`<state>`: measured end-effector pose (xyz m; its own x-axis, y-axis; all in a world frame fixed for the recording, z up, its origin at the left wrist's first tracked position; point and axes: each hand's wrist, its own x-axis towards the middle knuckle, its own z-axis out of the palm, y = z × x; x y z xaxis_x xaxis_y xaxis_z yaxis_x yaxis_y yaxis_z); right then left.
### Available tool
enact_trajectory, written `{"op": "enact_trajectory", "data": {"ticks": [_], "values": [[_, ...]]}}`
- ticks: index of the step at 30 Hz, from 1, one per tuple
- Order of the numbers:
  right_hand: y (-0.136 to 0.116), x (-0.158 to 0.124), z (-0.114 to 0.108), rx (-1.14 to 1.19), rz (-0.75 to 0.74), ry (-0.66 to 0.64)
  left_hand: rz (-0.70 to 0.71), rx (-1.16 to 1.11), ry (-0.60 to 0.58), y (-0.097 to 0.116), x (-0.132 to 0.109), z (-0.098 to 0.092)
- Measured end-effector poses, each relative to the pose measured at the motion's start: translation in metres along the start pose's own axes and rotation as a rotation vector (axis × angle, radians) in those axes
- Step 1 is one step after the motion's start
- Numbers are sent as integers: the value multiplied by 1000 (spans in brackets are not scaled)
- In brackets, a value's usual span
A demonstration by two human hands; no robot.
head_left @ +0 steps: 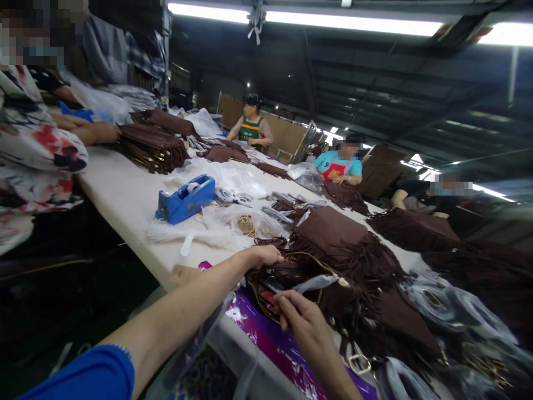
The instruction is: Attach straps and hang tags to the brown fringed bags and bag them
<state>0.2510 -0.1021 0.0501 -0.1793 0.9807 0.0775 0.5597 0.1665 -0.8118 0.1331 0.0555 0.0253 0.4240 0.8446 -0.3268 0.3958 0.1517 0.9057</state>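
A dark brown fringed bag [350, 303] lies in front of me with its gold zip open and its mouth gaping. My left hand [268, 256] is closed on the far left edge of that opening. At the near edge, my right hand [302, 316] has thumb and fingers pinched together on the rim. Something small and red [268, 296] shows inside the mouth by my right fingertips; I cannot make out what it is. A grey plastic-wrapped strip [316, 283] lies across the opening. Under the bag is a purple printed sheet [266, 339].
A blue tape dispenser [185, 200] stands on the white table [120, 178], near a small tan roll [246, 224] and clear plastic. More fringed bags [333, 228] and wrapped straps [437, 300] lie to the right. Several people work around the table; a stack of brown bags [152, 147] sits at left.
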Motion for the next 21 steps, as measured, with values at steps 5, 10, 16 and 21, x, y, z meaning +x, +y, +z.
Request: {"op": "enact_trajectory", "data": {"ticks": [5,10,16,21], "values": [[19,25,23,-377,-315,205,-28,-71,-3,2,-2,-1],[39,14,21,-744,-510,164,-37,-121,-9,1,-1,-2],[40,7,15,-642,-432,180,-29,-148,-26,1,0,-3],[32,18,21,-632,-384,164,-31,-133,-43,4,-3,-3]]}}
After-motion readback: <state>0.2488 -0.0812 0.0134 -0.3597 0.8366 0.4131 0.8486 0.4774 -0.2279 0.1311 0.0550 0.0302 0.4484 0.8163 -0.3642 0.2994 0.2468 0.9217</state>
